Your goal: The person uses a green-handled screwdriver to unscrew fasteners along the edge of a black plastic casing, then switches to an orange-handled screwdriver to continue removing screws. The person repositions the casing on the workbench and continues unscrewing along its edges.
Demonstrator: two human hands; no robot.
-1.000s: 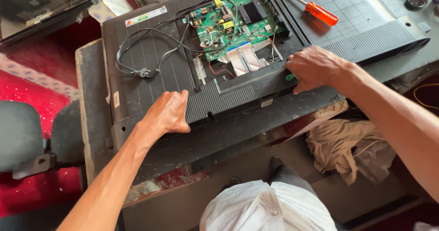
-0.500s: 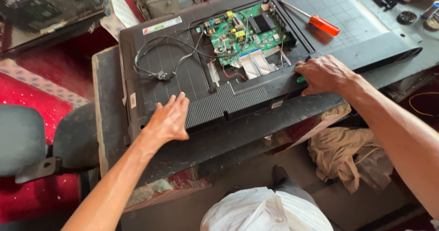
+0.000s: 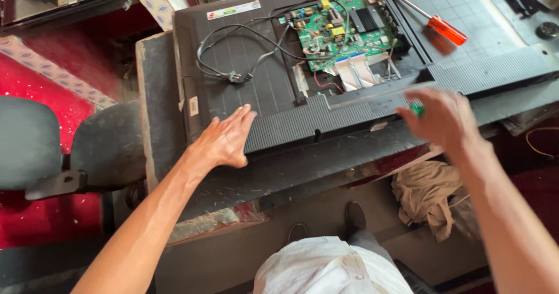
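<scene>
Television back (image 3: 262,96) is steadied flat on the counter (image 3: 157,96) by the open left hand (image 3: 224,140); a small green tool (image 3: 417,110) is gripped in the right hand (image 3: 445,122)

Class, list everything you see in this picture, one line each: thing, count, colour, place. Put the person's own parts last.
Television back panel: one, black, flat on the bench.
Circuit board: one, green, in the panel's open recess.
Power cable: one, black, looped on the panel.
Screwdriver: one, orange handle, upper right on the grid mat.
Chair: one, grey, left.
Rag: one, tan, under the bench.
Left hand: flat on the panel's lower edge.
Right hand: blurred, holding something small and green.
</scene>
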